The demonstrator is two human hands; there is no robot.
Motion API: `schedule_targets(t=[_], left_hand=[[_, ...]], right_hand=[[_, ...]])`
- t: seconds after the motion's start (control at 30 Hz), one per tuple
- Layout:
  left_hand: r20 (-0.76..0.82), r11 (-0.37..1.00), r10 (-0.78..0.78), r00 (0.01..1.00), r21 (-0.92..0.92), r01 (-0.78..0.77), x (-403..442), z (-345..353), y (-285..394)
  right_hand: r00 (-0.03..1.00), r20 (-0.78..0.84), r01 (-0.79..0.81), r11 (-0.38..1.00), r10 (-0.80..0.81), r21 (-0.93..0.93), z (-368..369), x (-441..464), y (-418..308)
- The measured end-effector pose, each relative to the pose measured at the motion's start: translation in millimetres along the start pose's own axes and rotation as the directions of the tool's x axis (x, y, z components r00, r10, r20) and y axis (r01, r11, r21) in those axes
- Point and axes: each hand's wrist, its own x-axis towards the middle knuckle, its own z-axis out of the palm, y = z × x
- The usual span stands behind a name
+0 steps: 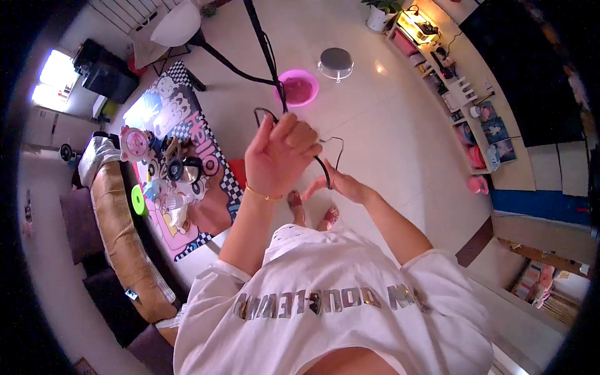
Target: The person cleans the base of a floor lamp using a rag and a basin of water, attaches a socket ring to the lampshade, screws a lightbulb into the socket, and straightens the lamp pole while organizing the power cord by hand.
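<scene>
My left hand (279,153), with a thin bracelet at the wrist, is raised in front of me, its fingers curled round a black cable (264,50). The cable runs up beside a dark pole and a white lamp-like shade (177,24) at the top left. Lower and to the right, my right hand (339,185) touches a black end of the cable (324,172) with thumb and fingers bent round it. A thin loop of cable (341,147) hangs just above that hand.
A pink basin (297,87) and a round stool (336,61) stand on the floor ahead. At the left is a patterned table (209,219) with a pink fan (134,143), beside a brown sofa (125,231). A long cabinet (465,112) lines the right.
</scene>
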Motion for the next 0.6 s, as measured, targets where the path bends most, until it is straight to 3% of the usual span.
schedule_targets(t=[0.1,0.2,0.3,0.4,0.5,0.53,0.57,0.6], left_hand=[[0.108,0.997,0.081,0.991,-0.015,-0.080,13,15,16],[0.194,0.982,0.178,0.965,-0.098,-0.161,15,24,36],[0.156,0.930,0.305,0.940,-0.263,-0.258,7,30,60],[0.091,0.869,0.382,0.920,-0.374,-0.324,-3,22,87],[0.019,0.855,0.413,0.911,-0.353,-0.381,-14,2,110],[-0.010,0.856,0.419,0.908,-0.329,-0.399,-18,-10,117],[0.013,0.898,0.410,0.912,-0.183,-0.401,-25,-31,124],[-0.096,0.888,0.403,0.910,-0.200,-0.414,-29,-46,128]], right_hand=[[0.990,-0.100,0.087,0.987,-0.101,-0.136,-2,-18,12],[0.949,-0.102,0.281,0.948,-0.297,-0.149,-18,-34,45],[0.988,-0.149,-0.092,0.947,0.047,-0.309,-30,-53,67],[0.959,-0.257,-0.215,0.895,0.118,-0.392,-39,-75,91],[0.875,-0.396,-0.409,0.863,0.278,-0.297,-32,-96,84],[0.895,-0.388,-0.351,0.883,0.219,-0.312,-34,-101,88],[0.912,-0.378,-0.291,0.900,0.159,-0.325,-37,-105,92],[0.925,-0.367,-0.231,0.912,0.098,-0.338,-39,-106,95]])
